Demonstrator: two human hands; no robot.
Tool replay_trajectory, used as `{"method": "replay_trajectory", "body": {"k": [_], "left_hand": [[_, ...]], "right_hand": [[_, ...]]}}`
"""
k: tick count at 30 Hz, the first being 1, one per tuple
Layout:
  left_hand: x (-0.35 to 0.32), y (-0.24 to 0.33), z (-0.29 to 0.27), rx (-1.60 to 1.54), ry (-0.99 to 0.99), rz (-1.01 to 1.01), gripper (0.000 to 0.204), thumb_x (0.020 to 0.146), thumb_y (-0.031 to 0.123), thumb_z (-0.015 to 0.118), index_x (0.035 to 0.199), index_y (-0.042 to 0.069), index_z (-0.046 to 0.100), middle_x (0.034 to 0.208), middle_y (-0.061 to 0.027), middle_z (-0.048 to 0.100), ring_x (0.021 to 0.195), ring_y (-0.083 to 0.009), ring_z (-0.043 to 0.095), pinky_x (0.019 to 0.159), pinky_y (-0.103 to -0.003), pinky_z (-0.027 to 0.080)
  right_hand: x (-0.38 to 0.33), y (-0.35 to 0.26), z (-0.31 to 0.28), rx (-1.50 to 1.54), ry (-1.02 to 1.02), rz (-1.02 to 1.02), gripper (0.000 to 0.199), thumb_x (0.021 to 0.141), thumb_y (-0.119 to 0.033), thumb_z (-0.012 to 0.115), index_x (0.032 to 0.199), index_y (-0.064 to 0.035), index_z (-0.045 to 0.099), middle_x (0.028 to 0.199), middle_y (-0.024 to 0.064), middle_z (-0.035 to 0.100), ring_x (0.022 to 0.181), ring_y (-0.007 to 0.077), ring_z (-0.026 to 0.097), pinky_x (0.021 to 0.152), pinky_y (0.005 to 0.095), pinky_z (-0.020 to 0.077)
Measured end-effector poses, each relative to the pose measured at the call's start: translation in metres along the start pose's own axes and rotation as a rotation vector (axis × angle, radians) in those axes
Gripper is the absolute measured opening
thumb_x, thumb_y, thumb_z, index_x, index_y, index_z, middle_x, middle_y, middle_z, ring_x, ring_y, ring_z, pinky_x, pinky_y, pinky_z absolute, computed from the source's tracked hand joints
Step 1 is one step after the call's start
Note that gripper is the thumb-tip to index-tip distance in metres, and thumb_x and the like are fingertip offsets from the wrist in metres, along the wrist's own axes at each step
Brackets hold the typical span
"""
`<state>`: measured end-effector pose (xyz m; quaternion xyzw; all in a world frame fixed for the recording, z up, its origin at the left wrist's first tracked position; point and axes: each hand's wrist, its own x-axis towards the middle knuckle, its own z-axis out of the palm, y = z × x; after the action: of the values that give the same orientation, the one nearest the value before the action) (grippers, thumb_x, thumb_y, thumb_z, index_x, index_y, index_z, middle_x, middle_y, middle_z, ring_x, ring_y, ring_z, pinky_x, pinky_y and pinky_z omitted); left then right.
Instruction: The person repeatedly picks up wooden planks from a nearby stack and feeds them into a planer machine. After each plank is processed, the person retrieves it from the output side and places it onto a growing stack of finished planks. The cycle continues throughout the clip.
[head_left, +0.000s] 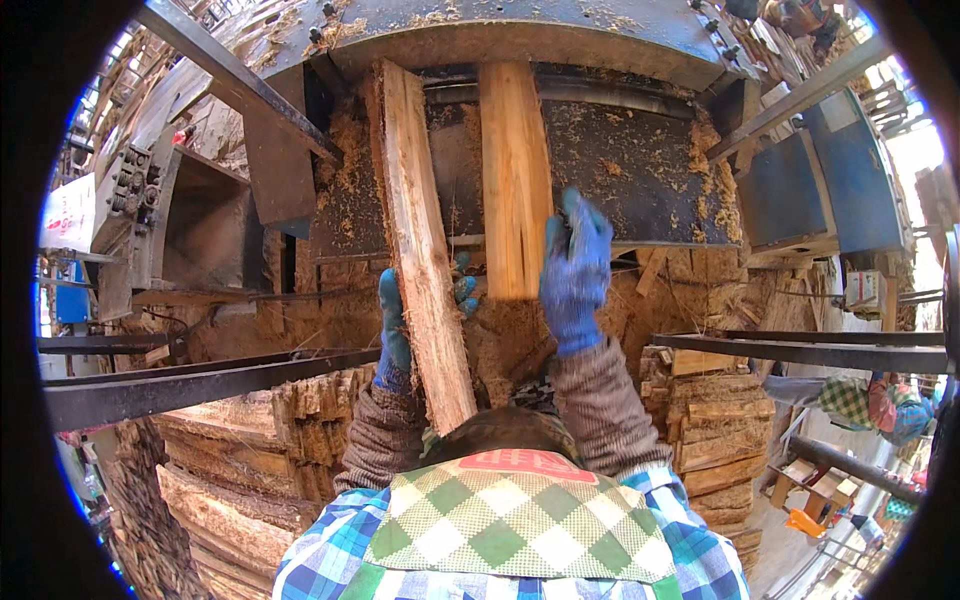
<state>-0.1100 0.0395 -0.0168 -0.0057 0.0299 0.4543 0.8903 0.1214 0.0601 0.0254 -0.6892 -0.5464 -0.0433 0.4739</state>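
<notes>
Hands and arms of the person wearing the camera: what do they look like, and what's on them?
The left hand and right hand wear blue work gloves with darker, teal-looking parts. Wrinkled brownish forearm sleeves come next, then blue-and-white plaid shirt sleeves. The right glove is blurred, so I can't see small markings.

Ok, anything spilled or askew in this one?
Yes: loose wood debris litters the dark machine bed, thickest near its side edges. The rough board in the left hand slants, unlike the straighter, smoother plank.
</notes>
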Motion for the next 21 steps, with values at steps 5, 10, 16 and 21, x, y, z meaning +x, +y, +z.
{"method": "replay_trajectory", "body": {"k": [5,10,16,21], "left_hand": [[0.003,0.002,-0.007,-0.072,0.022,0.019,0.098,0.095,0.066,0.062,0.163,0.008,0.022,0.158,-0.0289,0.038,0.136,-0.047,0.051,0.108,-0.062,0.054],[0.019,0.006,-0.015,-0.292,-0.276,-0.233,0.108,0.092,0.063,0.068,0.164,0.004,0.013,0.155,-0.0344,0.038,0.135,-0.0471,0.051,0.109,-0.062,0.054],[0.004,0.006,0.001,0.118,-0.026,-0.101,0.092,0.095,0.056,0.069,0.158,0.002,0.03,0.135,-0.0254,0.057,0.129,-0.0375,0.058,0.102,-0.053,0.06],[-0.001,-0.02,-0.013,0.938,0.184,0.198,0.06,0.109,0.036,0.051,0.156,0.001,0.038,0.154,-0.0164,0.044,0.145,-0.0272,0.042,0.116,-0.038,0.038]], "right_hand": [[0.057,0.006,0.043,0.003,0.021,0.312,0.049,0.106,-0.036,0.058,0.141,-0.0004,0.059,0.122,0.0259,0.064,0.105,0.0366,0.068,0.087,0.0467,0.0586],[0.063,0.009,0.046,0.074,-0.026,0.426,0.049,0.108,-0.038,0.056,0.141,-0.0024,0.059,0.129,0.0249,0.064,0.113,0.0376,0.066,0.097,0.0449,0.0557],[0.028,-0.031,-0.007,1.122,-0.245,0.601,0.053,0.105,-0.034,0.062,0.146,-0.0016,0.053,0.135,0.0217,0.062,0.119,0.0331,0.065,0.099,0.0429,0.0533],[-0.09,-0.058,-0.109,0.757,-0.796,0.408,0.097,0.097,-0.04,0.073,0.166,-0.0045,0.015,0.156,0.0197,0.048,0.143,0.0248,0.046,0.116,0.0381,0.0407]]}}
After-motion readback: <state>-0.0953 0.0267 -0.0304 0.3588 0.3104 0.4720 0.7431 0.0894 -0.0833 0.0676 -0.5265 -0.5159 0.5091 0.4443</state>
